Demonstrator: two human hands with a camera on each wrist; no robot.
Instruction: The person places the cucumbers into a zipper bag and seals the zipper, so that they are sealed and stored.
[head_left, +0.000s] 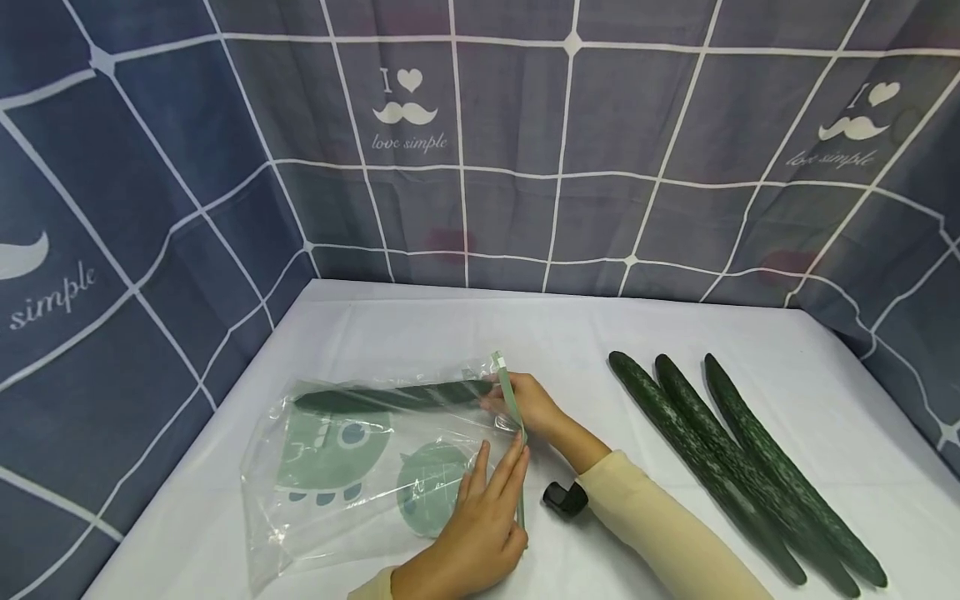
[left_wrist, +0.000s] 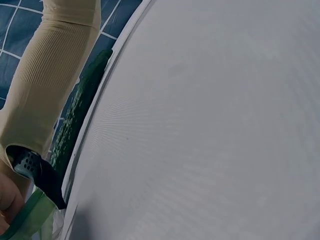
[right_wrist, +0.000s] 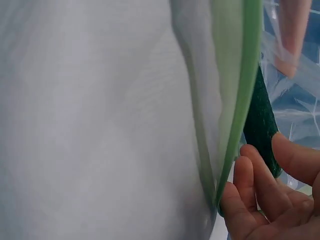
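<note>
Evidently the bagging is at an early stage: one long dark green cucumber (head_left: 397,397) lies inside the clear plastic bag with pale green printed shapes (head_left: 345,521), along its far side, its right end close to the mouth. Three more long dark green cucumbers (head_left: 753,479) lie outside, side by side at the right of the white-covered desk (head_left: 562,333), so they look like what is left, along with closing the bag. Its mouth, edged by a narrow green strip (head_left: 512,400), faces right and appears parted in the right wrist view. Of the two hands, the right hand (head_left: 536,408) reaches in at the mouth, holding that cucumber's end between thumb and fingers; the left hand (head_left: 476,525) rests against the bag beside the strip, fingers extended
</note>
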